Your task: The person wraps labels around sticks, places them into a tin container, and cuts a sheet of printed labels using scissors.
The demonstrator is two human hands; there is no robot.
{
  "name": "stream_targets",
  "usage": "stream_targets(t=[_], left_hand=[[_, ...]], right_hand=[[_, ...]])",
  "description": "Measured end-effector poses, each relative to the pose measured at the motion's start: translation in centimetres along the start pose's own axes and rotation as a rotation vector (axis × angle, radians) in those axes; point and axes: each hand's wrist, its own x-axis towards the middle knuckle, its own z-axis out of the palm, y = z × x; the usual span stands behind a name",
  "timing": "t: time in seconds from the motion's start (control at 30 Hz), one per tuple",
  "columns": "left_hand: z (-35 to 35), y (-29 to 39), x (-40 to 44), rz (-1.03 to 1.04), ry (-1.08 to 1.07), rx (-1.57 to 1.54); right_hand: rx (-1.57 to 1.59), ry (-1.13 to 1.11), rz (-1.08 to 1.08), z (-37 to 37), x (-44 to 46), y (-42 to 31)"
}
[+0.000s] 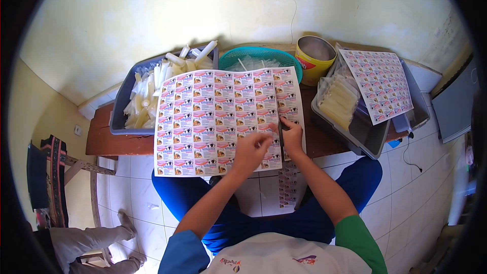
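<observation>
A large sheet of printed labels (215, 116) spreads over the table in front of me, with a cut line near its right side. At that line my right hand (291, 134) is closed on a slim dark cutting tool (281, 142), whose exact kind I cannot make out. My left hand (256, 149) is above the sheet, left of the tool, with fingers curled and pinched together. Whether anything is between them is hidden. Below the table edge hangs a narrow strip of labels (287, 187).
Behind the sheet are a grey tub (117, 116) of filled plastic tubes, a green basket (264, 50) and a yellow can (312, 61). At right, another label sheet (380, 83) lies across a grey tub (373, 144) holding packed tubes. Another person's legs (94, 243) show at lower left.
</observation>
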Motion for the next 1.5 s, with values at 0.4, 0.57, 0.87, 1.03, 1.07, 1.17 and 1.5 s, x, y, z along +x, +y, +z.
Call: stream_targets(t=[0.4,0.57,0.87,1.03,1.07,1.17,1.5], left_hand=[[-0.1,-3.1,16.6,0.422,0.293,0.398],[-0.8,-3.9,21.0,0.427,0.12,0.445],[-1.0,-3.8,22.3,0.263,0.075,0.245],[-1.1,-3.6,22.2,0.207,0.055,0.224],[-1.0,-4.0,22.4,0.229,0.065,0.201],[-0.9,-4.4,22.5,0.251,0.078,0.171],[-0.8,-5.0,22.7,0.254,0.085,0.16]], right_hand=[[0.048,0.073,-0.008,0.4,-0.1,2.5],[0.138,0.044,0.001,0.3,-0.6,1.7],[0.088,0.045,0.004,0.5,0.0,2.4],[0.137,0.018,0.033,0.6,-0.1,0.7],[0.15,0.006,0.049,0.6,-0.1,0.1],[0.173,0.006,0.087,0.8,-0.1,-0.8],[0.214,0.002,0.076,1.2,0.0,-0.8]])
